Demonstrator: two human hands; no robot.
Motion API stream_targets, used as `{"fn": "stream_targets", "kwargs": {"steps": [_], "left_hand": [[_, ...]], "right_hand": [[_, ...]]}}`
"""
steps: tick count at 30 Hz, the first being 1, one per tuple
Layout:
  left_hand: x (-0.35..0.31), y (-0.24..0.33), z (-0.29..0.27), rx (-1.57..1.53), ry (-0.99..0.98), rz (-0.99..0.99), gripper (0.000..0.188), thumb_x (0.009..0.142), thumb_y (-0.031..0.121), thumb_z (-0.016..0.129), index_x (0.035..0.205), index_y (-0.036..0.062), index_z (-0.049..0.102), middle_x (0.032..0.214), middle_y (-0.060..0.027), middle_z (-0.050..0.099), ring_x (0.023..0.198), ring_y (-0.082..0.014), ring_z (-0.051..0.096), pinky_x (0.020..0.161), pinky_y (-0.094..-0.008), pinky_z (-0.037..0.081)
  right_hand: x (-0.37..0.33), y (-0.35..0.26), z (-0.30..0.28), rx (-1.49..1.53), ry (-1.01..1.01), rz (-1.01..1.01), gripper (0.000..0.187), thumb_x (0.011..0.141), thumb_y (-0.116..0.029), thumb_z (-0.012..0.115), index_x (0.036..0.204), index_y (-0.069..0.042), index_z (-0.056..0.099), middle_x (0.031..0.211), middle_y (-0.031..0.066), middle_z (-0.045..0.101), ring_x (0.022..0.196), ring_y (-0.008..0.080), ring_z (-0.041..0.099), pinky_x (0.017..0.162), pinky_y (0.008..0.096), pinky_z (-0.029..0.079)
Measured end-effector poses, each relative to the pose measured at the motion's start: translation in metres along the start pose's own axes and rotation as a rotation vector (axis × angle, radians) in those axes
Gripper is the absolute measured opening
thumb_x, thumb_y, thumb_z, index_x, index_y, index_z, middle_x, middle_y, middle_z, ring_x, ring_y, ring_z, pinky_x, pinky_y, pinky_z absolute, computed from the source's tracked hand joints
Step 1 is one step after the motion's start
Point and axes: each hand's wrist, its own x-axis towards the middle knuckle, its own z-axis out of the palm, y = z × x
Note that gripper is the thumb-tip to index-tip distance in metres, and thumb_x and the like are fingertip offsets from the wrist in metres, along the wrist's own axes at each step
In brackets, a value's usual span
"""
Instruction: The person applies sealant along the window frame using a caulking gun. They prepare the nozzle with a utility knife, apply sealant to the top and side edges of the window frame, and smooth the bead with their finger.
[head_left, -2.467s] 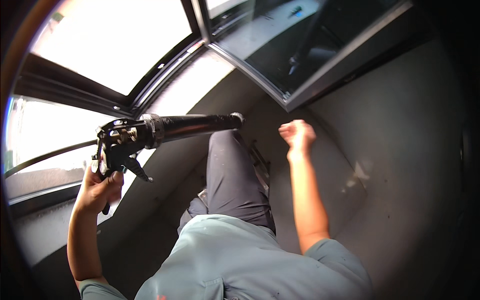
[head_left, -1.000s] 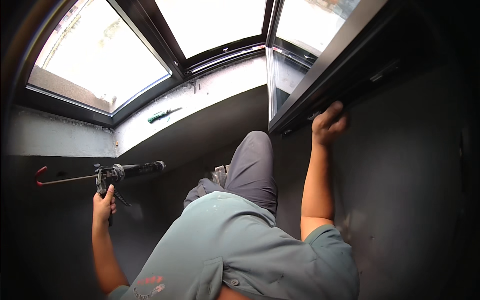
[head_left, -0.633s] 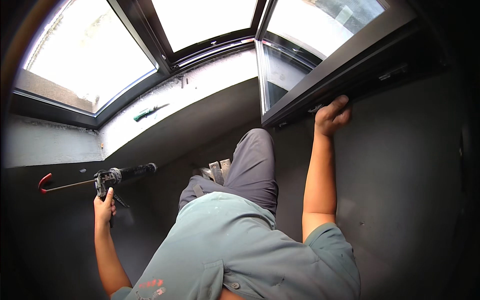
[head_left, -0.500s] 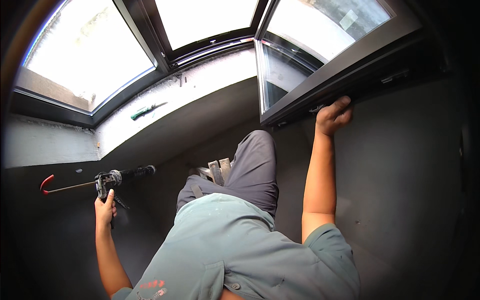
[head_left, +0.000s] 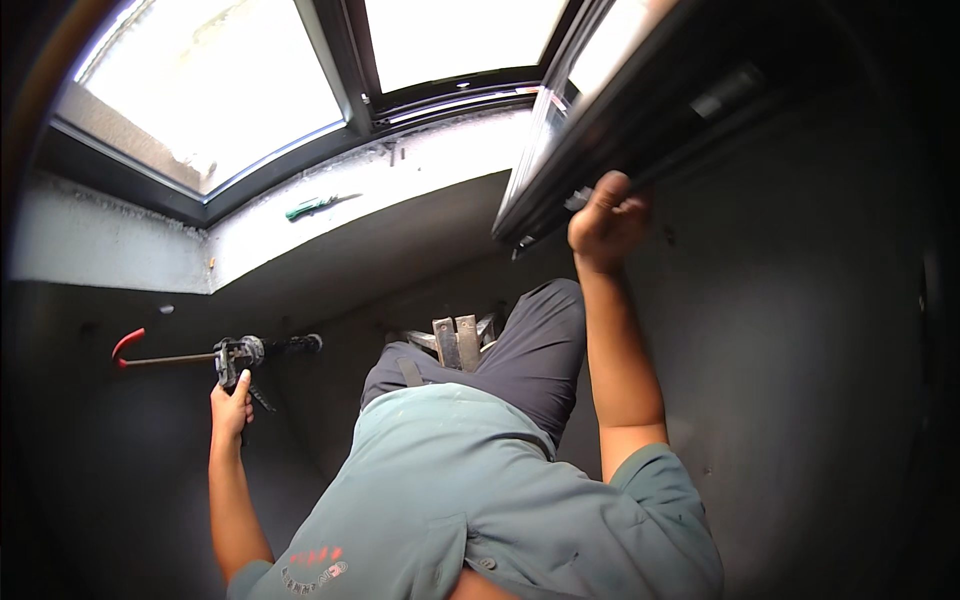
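Off to the left, my left hand (head_left: 231, 405) is wrapped round the grip of a caulking gun (head_left: 252, 351). The gun lies nearly level, its dark barrel pointing right and its rod ending in a red hook on the left. My right hand (head_left: 604, 232) is raised to the lower edge of a dark-framed window sash (head_left: 640, 130), thumb up and fingers curled against it. Motion blurs the sash and the hand, and the fingertips are partly hidden. The sash stands swung out from the window frame, seen almost edge-on.
A green-handled tool, seemingly a screwdriver (head_left: 310, 207), lies on the pale window sill (head_left: 255, 240). Small dark bits lie farther along the sill. Fixed panes (head_left: 220, 90) rise behind it. Between my legs shows the top of a metal ladder (head_left: 457, 343). Dark wall (head_left: 780, 330) fills the right.
The sash has swung left and turned more edge-on, my right hand moving left with it. The caulking gun stays in my left hand, slightly higher and farther right in view.
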Motion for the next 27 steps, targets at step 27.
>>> {"fn": "stream_targets", "kwargs": {"steps": [27], "left_hand": [[-0.023, -0.070, 0.018, -0.030, 0.179, -0.256, 0.027, 0.096, 0.029, 0.075, 0.091, 0.0089, 0.057, 0.063, -0.0005, 0.053, 0.046, -0.0122, 0.050, 0.041, -0.0296, 0.042]], "right_hand": [[0.062, 0.065, 0.363, -0.235, -0.593, -0.355, 0.051, 0.099, -0.059, 0.056, 0.109, -0.010, 0.065, 0.107, 0.0109, 0.067, 0.112, 0.0319, 0.059, 0.100, 0.0466, 0.038]]}}
